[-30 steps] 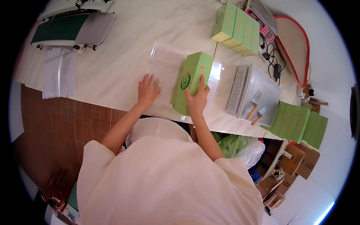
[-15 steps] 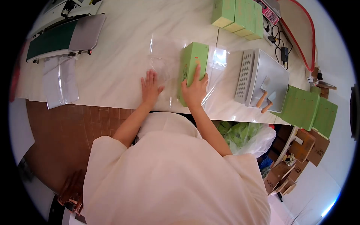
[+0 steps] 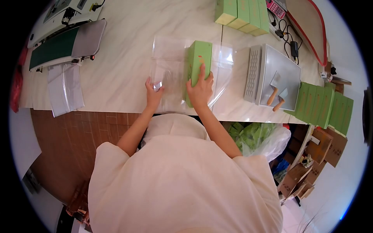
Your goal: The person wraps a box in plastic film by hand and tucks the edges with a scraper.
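Note:
A long green box [image 3: 200, 52] lies on a sheet of clear plastic film [image 3: 167, 64] on the table. My right hand [image 3: 200, 91] grips the near part of the box, with the thumb at its left side and the fingers over its top. To the left, my left hand [image 3: 154, 95] has its fingers curled round the left part of the film. A bright glint shows between the thumb and fingers there. The film also spreads out to the right of the box.
A metal hotplate [image 3: 279, 66] with two wooden-handled scrapers [image 3: 275, 93] stands at right. Green boxes [image 3: 241, 13] line the back; more boxes [image 3: 316, 103] sit far right. A machine with a green belt [image 3: 54, 46] and folded film [image 3: 66, 87] are at left.
My left hand has gone from lying flat on the film to curling its fingers round it. My right hand stays on the box. The view has shifted slightly.

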The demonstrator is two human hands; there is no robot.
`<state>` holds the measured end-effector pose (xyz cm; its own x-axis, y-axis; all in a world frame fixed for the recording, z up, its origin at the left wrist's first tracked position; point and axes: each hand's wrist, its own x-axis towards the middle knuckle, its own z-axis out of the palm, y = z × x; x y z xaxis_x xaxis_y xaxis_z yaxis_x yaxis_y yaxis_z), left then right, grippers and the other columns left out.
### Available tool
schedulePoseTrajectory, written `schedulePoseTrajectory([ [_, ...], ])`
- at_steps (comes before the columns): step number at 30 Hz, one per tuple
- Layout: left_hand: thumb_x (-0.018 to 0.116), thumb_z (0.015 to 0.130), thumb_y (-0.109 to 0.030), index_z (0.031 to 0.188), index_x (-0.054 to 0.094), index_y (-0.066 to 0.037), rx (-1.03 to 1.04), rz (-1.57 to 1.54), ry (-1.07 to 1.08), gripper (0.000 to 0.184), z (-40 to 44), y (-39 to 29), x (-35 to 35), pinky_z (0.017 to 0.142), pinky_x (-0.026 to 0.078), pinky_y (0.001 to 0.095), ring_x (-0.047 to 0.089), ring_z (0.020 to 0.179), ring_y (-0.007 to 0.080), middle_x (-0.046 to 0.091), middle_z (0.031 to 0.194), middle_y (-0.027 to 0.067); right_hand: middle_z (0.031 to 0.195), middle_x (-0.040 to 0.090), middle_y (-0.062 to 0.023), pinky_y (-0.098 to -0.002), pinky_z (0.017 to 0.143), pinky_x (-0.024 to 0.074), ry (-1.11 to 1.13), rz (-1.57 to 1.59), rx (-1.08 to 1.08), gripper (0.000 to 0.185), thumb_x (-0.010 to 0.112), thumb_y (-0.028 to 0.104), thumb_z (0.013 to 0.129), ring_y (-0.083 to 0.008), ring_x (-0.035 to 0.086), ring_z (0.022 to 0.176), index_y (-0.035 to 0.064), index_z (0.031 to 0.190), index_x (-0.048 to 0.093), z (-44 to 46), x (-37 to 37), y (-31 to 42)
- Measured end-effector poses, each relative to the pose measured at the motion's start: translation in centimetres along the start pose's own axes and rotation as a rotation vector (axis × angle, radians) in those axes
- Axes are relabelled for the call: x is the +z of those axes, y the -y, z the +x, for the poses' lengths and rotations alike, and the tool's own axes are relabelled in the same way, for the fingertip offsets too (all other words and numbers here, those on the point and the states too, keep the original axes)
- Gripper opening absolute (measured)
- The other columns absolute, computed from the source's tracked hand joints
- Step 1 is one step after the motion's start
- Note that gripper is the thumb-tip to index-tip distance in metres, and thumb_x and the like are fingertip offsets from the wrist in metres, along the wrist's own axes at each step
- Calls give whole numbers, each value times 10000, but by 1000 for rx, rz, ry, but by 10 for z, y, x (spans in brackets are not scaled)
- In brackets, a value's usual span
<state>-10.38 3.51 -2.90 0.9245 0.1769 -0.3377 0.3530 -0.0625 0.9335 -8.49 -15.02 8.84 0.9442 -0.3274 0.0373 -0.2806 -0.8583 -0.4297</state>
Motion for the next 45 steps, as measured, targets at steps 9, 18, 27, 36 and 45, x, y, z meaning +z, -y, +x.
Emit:
schedulePoseTrajectory([
  [9, 577, 975, -140, 1105, 653, 12, -437, 51, 539, 214, -29, -8, -73, 674, 507, 216, 610, 745, 88, 684, 889, 46, 1395, 334, -301, -522, 947, 454, -162, -187, -203, 818, 675, 196, 765, -451, 482, 1144, 75, 1484, 306, -3, -1, -5],
  [18, 589, 972, -194, 913, 641, 32, -222, 219, 521, 240, -29, -63, -43, 583, 551, 250, 643, 615, 109, 668, 723, 78, 1186, 535, -187, -437, 877, 490, 153, 389, -637, 466, 648, -5, 723, -373, 555, 1059, 39, 1176, 545, -73, -1, 15],
  [27, 640, 954, -269, 789, 641, -13, -135, 256, 494, 305, -31, -74, -33, 502, 481, 227, 614, 533, 100, 643, 620, 55, 1171, 544, -179, -391, 838, 515, 241, 309, -484, 530, 692, 33, 740, -335, 562, 1060, -1, 1234, 502, -80, -1, 2],
  [36, 738, 862, -389, 711, 652, 16, -144, 294, 457, 441, -31, -64, -33, 500, 491, 243, 632, 525, 113, 653, 596, 79, 1084, 546, -152, -365, 788, 512, 186, -130, -592, 755, 674, 43, 731, -294, 567, 962, -35, 1412, 359, -81, 28, 1],
  [45, 540, 982, -445, 757, 677, 13, -90, 206, 472, 528, -34, -44, -45, 510, 478, 270, 594, 502, 132, 651, 599, 82, 852, 579, -103, -349, 592, 498, 152, 0, -471, 162, 596, 93, 841, -260, 594, 741, 31, 981, 542, -72, 30, 11],
])
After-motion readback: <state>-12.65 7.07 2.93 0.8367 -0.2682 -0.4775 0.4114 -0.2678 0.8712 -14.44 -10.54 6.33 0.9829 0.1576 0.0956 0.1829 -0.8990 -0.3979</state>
